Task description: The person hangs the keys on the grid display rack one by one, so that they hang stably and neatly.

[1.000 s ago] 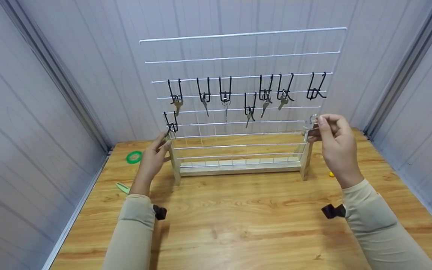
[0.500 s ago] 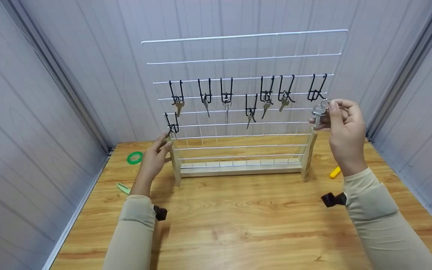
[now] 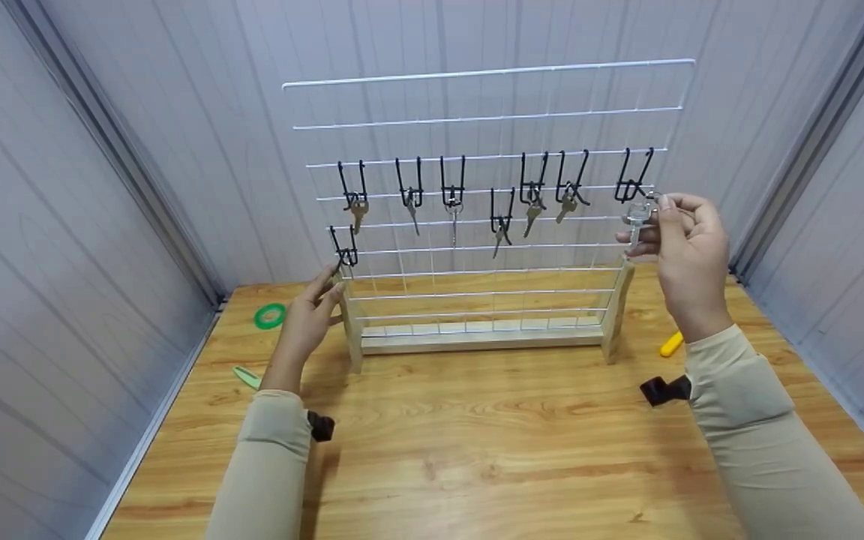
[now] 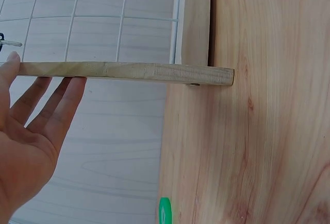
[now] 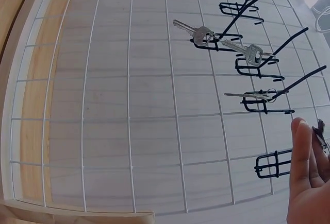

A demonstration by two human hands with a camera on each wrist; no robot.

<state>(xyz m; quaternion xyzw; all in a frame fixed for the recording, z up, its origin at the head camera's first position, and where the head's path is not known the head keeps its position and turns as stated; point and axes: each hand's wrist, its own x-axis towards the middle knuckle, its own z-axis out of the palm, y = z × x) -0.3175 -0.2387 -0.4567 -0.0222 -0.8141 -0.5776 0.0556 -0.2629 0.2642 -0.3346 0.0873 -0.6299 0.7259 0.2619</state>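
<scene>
A key [image 3: 637, 217] on a ring hangs from my right hand [image 3: 694, 262], whose thumb and fingers pinch the ring. This hand is just below the rightmost black hook [image 3: 631, 186], which bears no key; whether the ring touches it I cannot tell. In the right wrist view the hand [image 5: 309, 183] partly covers that hook [image 5: 273, 165]. My left hand [image 3: 304, 326] holds the left wooden post [image 4: 129, 70] of the rack stand, thumb on one side and fingers on the other. A white wire grid rack [image 3: 488, 72] rises from the stand.
Several black hooks [image 3: 453, 180] with keys hang along the grid. One lower hook [image 3: 343, 247] sits above my left hand. A green ring [image 3: 269, 316], a light green tool [image 3: 246, 376] and a yellow object [image 3: 671, 344] lie on the wooden table [image 3: 469, 450]. Panel walls enclose it.
My right hand has moved up and slightly right with the key, from beside the right post to the rightmost hook. The left hand keeps its hold on the post.
</scene>
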